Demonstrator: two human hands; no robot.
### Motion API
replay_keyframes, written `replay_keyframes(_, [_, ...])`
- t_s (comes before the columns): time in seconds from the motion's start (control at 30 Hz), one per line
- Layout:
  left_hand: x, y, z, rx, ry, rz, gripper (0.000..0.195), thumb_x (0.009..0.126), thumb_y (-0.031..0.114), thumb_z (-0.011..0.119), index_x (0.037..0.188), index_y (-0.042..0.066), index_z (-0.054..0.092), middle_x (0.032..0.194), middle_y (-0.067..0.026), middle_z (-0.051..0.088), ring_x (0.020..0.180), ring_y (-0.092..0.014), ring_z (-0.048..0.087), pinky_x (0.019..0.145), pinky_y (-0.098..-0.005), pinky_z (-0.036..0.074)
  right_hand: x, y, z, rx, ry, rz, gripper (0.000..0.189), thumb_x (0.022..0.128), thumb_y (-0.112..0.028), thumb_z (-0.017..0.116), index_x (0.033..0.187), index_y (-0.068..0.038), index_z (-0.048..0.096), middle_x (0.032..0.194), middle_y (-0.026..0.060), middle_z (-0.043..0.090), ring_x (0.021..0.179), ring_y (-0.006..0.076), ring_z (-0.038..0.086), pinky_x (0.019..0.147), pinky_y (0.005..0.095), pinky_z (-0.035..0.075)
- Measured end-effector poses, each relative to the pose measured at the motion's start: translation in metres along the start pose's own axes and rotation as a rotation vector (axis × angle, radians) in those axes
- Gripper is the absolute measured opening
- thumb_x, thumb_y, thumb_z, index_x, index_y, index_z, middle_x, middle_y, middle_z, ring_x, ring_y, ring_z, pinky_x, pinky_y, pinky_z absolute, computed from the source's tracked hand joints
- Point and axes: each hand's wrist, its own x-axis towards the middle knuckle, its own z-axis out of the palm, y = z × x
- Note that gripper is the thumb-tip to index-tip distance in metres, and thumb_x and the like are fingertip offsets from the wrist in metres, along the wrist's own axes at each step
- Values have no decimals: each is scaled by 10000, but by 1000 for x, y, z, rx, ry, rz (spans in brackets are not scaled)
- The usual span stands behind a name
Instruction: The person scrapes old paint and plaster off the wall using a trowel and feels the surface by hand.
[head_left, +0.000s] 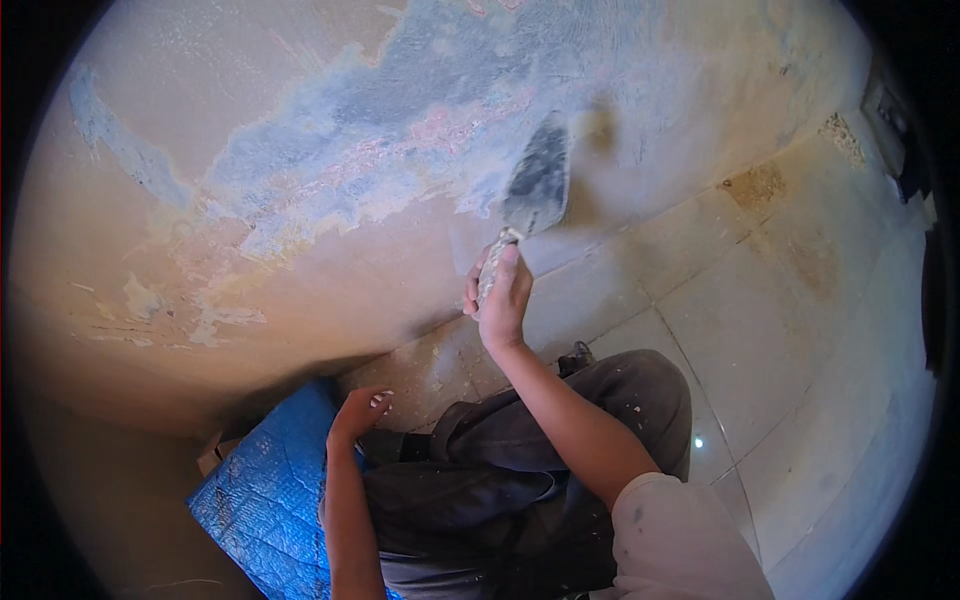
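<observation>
My right hand (506, 296) is closed round the worn, spattered handle of a pointed trowel (538, 180). The trowel's metal blade points up and away, in front of the wall (360, 247); whether it touches the wall I cannot tell. Bluish-grey and pinkish patches show where the wall's surface coat is gone, with ragged edges around them. My left hand (364, 411) hangs near my foot and the blue sheet, its fingers loosely curled; nothing can be made out in it.
A blue quilted plastic sheet (262, 487) lies at lower left beside the wall. Dusty floor tiles (742, 322) run along the wall's foot, with brown debris (756, 186) and pale crumbs (841, 139) there. Dark objects stand at the far right rim. My bent legs are close below.
</observation>
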Motion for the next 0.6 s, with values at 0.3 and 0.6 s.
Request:
replay_keyframes(0.3, [1, 0, -2, -28, -18, -9, 287, 919, 185, 610, 1146, 29, 688, 901, -135, 738, 801, -211, 711, 781, -333, 547, -24, 52, -6, -139, -91, 144, 438, 1038, -447, 434, 778, -94, 442, 564, -34, 410, 420, 51, 408, 360, 228, 321])
replay_keyframes(0.6, [0, -4, -1, -28, -23, 21, 312, 951, 238, 589, 1152, 18, 679, 919, -126, 735, 808, -195, 709, 715, -325, 559, -25, 60, -3, -236, -54, 163, 427, 1040, -429, 438, 790, -83, 441, 625, -23, 396, 407, 52, 399, 323, 224, 316])
